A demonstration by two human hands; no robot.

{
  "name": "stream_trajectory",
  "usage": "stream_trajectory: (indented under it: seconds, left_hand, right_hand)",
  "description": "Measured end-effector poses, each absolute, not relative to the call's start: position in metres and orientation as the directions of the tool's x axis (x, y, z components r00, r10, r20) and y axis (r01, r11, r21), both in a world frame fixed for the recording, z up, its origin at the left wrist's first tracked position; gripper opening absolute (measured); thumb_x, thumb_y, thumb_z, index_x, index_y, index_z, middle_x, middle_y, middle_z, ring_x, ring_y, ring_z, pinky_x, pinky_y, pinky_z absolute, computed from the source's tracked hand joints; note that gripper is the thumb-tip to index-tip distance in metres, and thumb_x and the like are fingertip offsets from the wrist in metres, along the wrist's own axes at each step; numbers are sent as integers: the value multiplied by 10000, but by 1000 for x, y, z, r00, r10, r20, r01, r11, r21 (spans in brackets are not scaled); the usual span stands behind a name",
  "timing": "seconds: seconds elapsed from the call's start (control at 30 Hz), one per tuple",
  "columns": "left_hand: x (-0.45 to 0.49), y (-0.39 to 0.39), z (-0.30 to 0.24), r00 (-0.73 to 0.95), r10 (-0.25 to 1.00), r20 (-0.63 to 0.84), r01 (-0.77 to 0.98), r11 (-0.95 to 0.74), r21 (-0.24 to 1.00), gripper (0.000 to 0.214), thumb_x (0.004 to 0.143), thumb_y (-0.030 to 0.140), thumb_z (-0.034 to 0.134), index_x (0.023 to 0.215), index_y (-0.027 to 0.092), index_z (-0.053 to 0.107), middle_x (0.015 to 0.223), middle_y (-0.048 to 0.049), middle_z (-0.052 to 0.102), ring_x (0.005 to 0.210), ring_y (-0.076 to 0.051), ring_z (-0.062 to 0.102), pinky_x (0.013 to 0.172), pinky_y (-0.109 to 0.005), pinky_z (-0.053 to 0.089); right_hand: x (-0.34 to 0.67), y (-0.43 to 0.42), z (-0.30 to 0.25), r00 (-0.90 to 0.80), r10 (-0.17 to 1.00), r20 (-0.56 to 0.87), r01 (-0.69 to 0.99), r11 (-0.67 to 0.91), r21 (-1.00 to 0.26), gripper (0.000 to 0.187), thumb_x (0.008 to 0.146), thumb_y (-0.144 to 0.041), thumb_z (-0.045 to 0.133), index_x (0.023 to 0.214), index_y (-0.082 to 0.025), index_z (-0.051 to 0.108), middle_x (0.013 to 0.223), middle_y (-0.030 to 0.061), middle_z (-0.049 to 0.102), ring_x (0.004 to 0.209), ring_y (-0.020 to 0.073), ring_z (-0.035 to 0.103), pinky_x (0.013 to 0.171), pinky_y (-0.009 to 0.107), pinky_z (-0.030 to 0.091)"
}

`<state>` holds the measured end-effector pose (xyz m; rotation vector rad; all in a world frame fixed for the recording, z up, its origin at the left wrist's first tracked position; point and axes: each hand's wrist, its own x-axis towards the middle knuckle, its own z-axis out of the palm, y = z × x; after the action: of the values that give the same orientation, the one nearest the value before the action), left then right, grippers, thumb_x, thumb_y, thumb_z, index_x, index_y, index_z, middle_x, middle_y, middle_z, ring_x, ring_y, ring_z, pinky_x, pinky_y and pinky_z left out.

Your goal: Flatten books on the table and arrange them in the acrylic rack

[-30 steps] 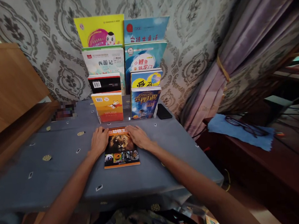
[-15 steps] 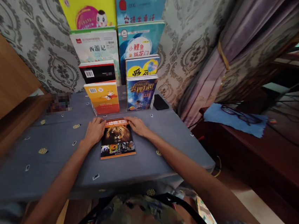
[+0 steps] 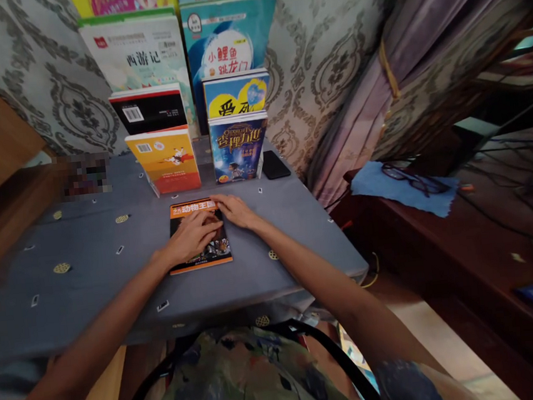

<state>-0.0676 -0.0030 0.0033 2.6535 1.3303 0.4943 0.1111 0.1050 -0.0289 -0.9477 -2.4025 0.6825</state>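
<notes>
A thin book [image 3: 195,206] with animal photos and an orange title band lies flat on the table in front of me. Across the middle of its cover rests my left hand [image 3: 195,234], fingers stretched out and hiding most of the lion picture. My right hand [image 3: 234,210] touches the book's top right corner with its fingers extended; nothing is gripped in it. Just behind the book stand an orange book [image 3: 165,162] on the left and a blue book [image 3: 237,147] on the right, both upright.
More books, such as a white one [image 3: 142,55] and a teal one [image 3: 231,33], stand in rising rows against the wall. A black phone [image 3: 275,164] lies right of them. Glasses [image 3: 415,179] on a blue cloth [image 3: 373,183] sit on the dark furniture at right.
My left hand has moved from the book's top left edge onto the middle of its cover. The right hand stays by the top right corner. The camera view has shifted.
</notes>
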Motion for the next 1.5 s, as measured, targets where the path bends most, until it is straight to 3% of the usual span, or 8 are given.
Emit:
stream_trajectory:
  seconds: [0.5,0.57,0.73,0.83,1.03,1.13,1.4,1.5]
  left_hand:
    - [-56,-55,16,665,725,182,625,-673,396,341,1004,278,447,1243,297,689,1242,-80,640,1176,-255,567,1079,-440,412]
    - [-71,-38,11,596,775,210,645,-618,449,360,1008,268,406,1233,266,687,1195,-75,666,1128,-232,593,1052,-413,443]
    - [-126,10,-5,114,946,302,888,-234,396,357,942,198,413,1161,184,695,1165,-111,669,1128,-256,587,1048,-437,451]
    - [-147,23,-12,115,952,285,881,-230,412,336,923,176,430,1110,180,710,1167,-97,682,1114,-240,600,1048,-418,454]
    - [-157,23,-20,154,939,306,851,-283,442,375,911,144,411,1134,186,710,1180,-84,691,1123,-216,607,1048,-402,457]
    - [-159,23,-23,164,935,315,845,-298,444,391,902,129,405,1141,187,710,1187,-83,690,1124,-210,606,1043,-398,461]
    - [-156,22,-24,177,910,375,864,-326,383,352,931,162,412,1117,185,709,1153,-71,700,1076,-207,618,1017,-395,477]
    - [-150,17,-21,175,914,367,895,-303,328,329,966,239,423,1131,181,700,1185,-80,694,1105,-220,614,1026,-400,475]
  right_hand:
    - [112,98,-26,-652,718,246,509,654,-560,417,994,-209,468,1404,-184,542,1373,93,641,1231,225,598,1089,401,406]
    - [113,95,-26,-653,714,254,520,666,-535,416,986,-198,485,1397,-197,546,1412,89,614,1292,227,559,1122,412,372]
    - [108,86,-18,-680,691,244,569,708,-419,389,971,-142,474,1345,-163,577,1443,140,579,1373,259,490,1155,480,313]
    - [90,78,-9,-743,612,271,516,782,-351,347,962,-112,466,1259,-164,635,1354,142,645,1358,271,503,1149,503,309]
    - [41,45,-4,-921,303,246,217,921,-322,337,948,-103,496,1243,-119,657,1345,160,647,1307,246,561,1131,421,383]
    - [40,21,-7,-931,258,258,177,938,-299,318,967,-156,513,1238,-88,664,1383,184,619,1348,266,528,1157,439,366]
    - [82,-35,-8,-938,145,316,12,922,-387,317,1002,-181,484,1264,-166,662,1354,75,660,1380,189,488,1196,391,334]
    - [95,-34,-2,-931,204,304,68,912,-405,328,1015,-202,470,1293,-232,642,1354,48,661,1365,183,498,1202,437,309]
